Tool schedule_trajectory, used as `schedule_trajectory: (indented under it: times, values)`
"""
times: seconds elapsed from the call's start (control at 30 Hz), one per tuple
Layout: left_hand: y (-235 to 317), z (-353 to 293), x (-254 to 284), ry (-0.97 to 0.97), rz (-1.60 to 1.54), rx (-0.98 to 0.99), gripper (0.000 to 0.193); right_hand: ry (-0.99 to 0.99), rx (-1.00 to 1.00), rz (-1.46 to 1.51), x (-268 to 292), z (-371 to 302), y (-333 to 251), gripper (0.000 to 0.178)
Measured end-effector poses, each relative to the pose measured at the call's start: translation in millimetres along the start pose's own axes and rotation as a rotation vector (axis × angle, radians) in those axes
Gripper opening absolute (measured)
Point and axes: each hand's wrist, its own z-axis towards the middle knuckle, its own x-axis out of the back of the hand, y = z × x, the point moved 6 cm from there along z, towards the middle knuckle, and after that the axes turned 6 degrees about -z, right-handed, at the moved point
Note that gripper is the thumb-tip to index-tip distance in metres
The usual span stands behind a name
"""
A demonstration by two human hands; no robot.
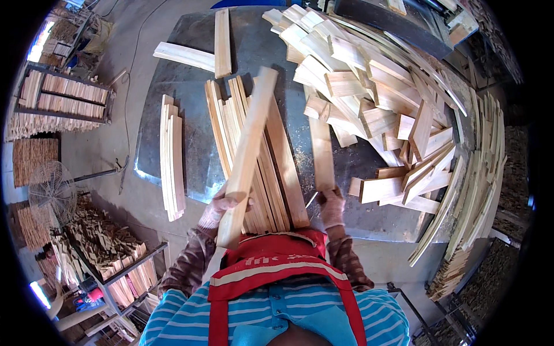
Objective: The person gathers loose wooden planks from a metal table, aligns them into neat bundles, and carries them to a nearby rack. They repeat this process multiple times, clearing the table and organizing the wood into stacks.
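Observation:
My left hand, in a pale glove, is closed around the lower part of a wooden board. That board is raised at a slant over a row of narrow wooden strips lying lengthwise in front of me. My right hand, also gloved, grips the near end of another board, whose far end reaches the edge of a heap of boards. A thin pale stick shows beside the right fingers; its kind cannot be made out.
A dark metal table carries everything. On its left lies a small stack of strips, with two crossed boards farther back. Long slats line the right side. A fan and racks of wood stand left.

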Motion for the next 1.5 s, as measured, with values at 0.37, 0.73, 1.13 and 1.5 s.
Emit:
schedule_trajectory:
  times: [0.37, 0.73, 1.13, 1.5]
  values:
    - [-60.0, -54.3, 142.6, 0.700, 0.509, -0.496, 0.069, 0.137, 0.103, -1.351, -33.8, -28.7, -67.9, 0.077]
    - [-54.5, 11.1, 155.7, 0.720, 0.977, -0.387, 0.065, 0.330, 0.487, -1.709, -78.6, 48.0, -74.3, 0.098]
    - [-40.1, 191.7, -40.8, -0.104, 0.245, -0.042, 0.039, -0.281, 0.354, -0.767, -141.1, -86.8, -93.0, 0.063]
    - [3.9, 143.2, -54.7, -0.075, 0.009, 0.182, 0.054, 0.077, 0.062, 0.237, -73.6, 97.1, -113.3, 0.046]
